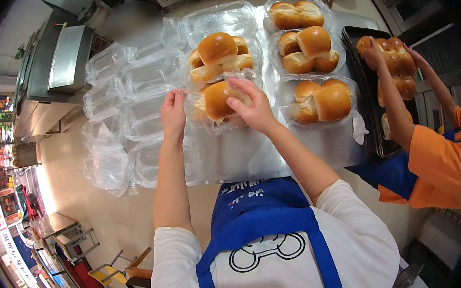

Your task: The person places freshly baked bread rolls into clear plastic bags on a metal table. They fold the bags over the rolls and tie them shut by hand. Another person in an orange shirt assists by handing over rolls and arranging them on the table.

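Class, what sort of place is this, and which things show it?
Probably a bakery's packing area: golden-brown, rounded bread rolls in clear plastic packaging on a silver metal worktable, and a black rectangular baking tray bearing more.

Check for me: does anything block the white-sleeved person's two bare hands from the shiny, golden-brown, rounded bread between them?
Only clear, crinkled plastic wrapping lies around the bread; I can't tell whether it comes between the bread and the right hand. Nothing else visible blocks that hand or the left hand.
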A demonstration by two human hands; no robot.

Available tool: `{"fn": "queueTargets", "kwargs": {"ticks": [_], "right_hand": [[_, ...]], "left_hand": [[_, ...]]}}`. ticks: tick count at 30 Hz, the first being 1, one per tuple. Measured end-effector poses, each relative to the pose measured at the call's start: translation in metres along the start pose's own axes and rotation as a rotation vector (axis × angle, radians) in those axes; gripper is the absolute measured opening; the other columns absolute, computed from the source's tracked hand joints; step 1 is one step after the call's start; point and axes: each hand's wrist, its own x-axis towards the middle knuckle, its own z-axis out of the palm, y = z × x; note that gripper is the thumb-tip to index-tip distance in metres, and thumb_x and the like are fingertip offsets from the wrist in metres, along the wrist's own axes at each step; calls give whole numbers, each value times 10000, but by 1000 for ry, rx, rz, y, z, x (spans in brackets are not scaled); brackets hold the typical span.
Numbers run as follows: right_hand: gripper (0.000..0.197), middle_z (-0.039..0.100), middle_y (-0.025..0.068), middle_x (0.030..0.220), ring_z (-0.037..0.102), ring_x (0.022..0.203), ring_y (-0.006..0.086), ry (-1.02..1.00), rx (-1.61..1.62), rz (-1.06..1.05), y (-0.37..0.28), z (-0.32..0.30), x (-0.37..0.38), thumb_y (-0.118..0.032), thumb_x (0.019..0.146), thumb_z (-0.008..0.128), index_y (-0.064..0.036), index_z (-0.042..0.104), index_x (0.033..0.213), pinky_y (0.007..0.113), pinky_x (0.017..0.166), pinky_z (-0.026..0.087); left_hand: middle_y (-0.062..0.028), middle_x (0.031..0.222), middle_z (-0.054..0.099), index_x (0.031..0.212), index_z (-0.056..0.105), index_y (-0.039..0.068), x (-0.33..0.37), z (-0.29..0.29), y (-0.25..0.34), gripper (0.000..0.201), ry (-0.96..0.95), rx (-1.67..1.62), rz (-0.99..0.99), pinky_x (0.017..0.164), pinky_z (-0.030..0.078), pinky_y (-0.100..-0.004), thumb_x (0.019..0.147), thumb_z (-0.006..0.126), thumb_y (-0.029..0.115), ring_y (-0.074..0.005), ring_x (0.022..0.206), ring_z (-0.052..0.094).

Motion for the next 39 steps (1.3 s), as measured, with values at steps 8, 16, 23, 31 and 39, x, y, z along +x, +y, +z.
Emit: {"fn": "queueTargets", "kwargs": {"ticks": [8,16,23,31,39], "right_hand": [[522,511,133,1384,583,1145,214,207,525,85,-44,-42,-58,-166,913,523,33,435,1388,347,999,419],[658,498,150,1399,600,1112,239,331,479,-101,-103,-62,-118,-312,879,524,68,401,1401,322,949,421],[642,539,151,1352,615,1076,235,312,366,-26,-116,-105,-143,-284,868,576,66,427,1385,327,922,446],[1018,612,149,1232,590,1133,234,-143,180,297,-139,-179,-173,-260,705,776,-22,206,1515,353,975,428],[1227,284,239,1499,277,1392,384,-694,-642,102,-73,-169,-169,-394,507,883,-107,253,1520,462,1137,241]], "left_hand": [[34,782,515,1098,550,89,-23,-48,35,179,-159,-546,-363,714,468,-247,1008,505,236,-75,620,458],[38,793,448,1241,536,24,-77,-78,96,302,-478,-285,-11,655,401,-217,955,546,120,-52,687,419],[8,880,521,1200,573,12,-122,-66,115,265,-604,-222,5,758,471,-254,942,523,46,-81,775,536],[-119,1076,626,1286,503,22,-198,-82,102,612,-465,457,654,819,506,-363,777,787,205,-250,920,625],[-214,1531,236,1470,303,73,-181,-55,37,1320,-618,735,536,1122,260,-529,388,928,500,-409,1397,256]]}}
